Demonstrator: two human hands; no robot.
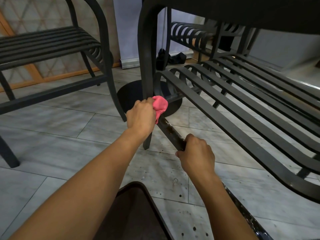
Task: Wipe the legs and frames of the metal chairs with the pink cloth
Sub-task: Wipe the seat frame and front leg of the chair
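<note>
Both forearms reach over tiled floor (52,144). Right hand (195,153), grip closed on the chair's lower rail (170,131); left hand (141,116) clutches the pink cloth (161,105) against the chair leg (147,75). Open floor lies leftward.

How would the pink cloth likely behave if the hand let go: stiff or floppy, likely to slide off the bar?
Probably floppy: the cloth is bunched into soft folds in the left hand. It looks light for its size. Let go, it would likely slump and slip off the narrow, sloping bar.
</note>
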